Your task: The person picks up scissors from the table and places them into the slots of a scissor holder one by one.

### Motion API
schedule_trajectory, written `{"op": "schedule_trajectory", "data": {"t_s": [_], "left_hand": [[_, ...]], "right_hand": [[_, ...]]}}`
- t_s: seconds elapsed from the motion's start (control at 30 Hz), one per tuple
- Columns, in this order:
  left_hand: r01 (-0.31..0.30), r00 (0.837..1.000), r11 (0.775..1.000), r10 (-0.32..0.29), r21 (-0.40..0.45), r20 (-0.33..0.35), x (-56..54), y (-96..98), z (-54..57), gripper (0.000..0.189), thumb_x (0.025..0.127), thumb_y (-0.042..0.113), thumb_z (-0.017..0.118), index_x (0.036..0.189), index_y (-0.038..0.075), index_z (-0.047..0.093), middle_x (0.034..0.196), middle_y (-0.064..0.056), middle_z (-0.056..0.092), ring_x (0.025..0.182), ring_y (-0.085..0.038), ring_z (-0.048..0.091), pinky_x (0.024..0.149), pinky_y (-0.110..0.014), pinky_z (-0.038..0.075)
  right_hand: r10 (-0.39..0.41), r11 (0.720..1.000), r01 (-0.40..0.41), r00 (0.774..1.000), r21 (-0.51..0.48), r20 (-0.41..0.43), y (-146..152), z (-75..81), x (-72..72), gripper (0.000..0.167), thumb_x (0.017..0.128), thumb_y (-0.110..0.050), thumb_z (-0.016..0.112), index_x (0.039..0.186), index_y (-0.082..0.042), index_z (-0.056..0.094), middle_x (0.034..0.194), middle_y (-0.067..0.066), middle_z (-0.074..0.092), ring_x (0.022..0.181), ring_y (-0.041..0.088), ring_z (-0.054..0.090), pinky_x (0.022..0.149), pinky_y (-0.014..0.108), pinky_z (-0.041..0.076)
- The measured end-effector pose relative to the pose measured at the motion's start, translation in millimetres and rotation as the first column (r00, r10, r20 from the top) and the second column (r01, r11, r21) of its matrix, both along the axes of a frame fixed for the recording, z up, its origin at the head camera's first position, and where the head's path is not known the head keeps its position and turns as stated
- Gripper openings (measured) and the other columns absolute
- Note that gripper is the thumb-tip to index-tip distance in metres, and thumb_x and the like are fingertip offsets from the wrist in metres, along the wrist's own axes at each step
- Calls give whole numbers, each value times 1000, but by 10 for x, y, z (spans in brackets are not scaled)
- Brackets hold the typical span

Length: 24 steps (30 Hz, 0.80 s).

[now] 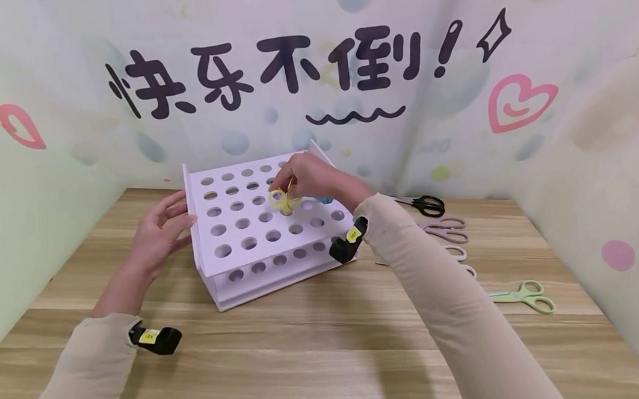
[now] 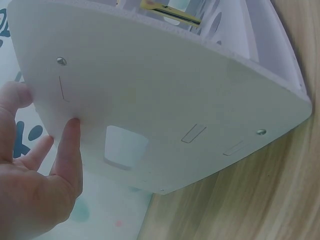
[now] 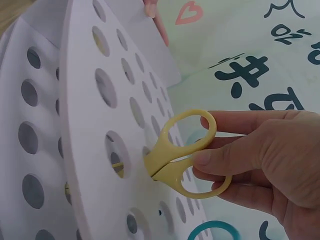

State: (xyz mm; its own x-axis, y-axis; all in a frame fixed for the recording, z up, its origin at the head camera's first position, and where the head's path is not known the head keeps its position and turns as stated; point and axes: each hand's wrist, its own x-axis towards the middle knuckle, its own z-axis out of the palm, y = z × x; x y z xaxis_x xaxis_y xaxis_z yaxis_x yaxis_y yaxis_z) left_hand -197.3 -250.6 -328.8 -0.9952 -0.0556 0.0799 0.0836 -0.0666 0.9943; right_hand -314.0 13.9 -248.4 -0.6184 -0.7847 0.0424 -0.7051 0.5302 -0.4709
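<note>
We see the right hand (image 1: 313, 176) pinching the yellow scissors (image 3: 170, 172) by their handles, the blades down in a hole near the middle of the rack (image 1: 285, 243). At the rack's nine o'clock, the left hand (image 1: 161, 232) touches its side with fingers spread, gripping nothing. From the yellow pair, we find a blue handle (image 3: 215, 224) at three o'clock, in the rack. On the table (image 1: 284, 358), the black scissors (image 1: 420, 203) and purple scissors (image 1: 436, 229) lie towards three o'clock of the rack, the green scissors (image 1: 525, 295) towards four.

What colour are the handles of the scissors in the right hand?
Yellow handles; they show best in the right wrist view.
</note>
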Motion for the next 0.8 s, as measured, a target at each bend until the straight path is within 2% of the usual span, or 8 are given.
{"op": "schedule_trajectory", "data": {"t_s": [0.43,0.8], "left_hand": [[-3,1000,1000,3,12,4,7,8,8,63,87,11,63,142,11,32,116,-2,40,89,-6,55,69,-19,52],[-2,1000,1000,2,13,-2,12,10,-3,64,87,12,63,142,10,31,116,-2,40,90,-7,54,68,-19,52]], "right_hand": [[9,1000,-9,1000,5,-4,-13,-41,-1,33,77,10,65,101,-10,72,97,2,67,82,11,58,73,19,47],[6,1000,-6,999,2,44,29,-40,-1,32,78,8,65,106,-7,69,93,4,66,84,12,57,76,20,47]]}}
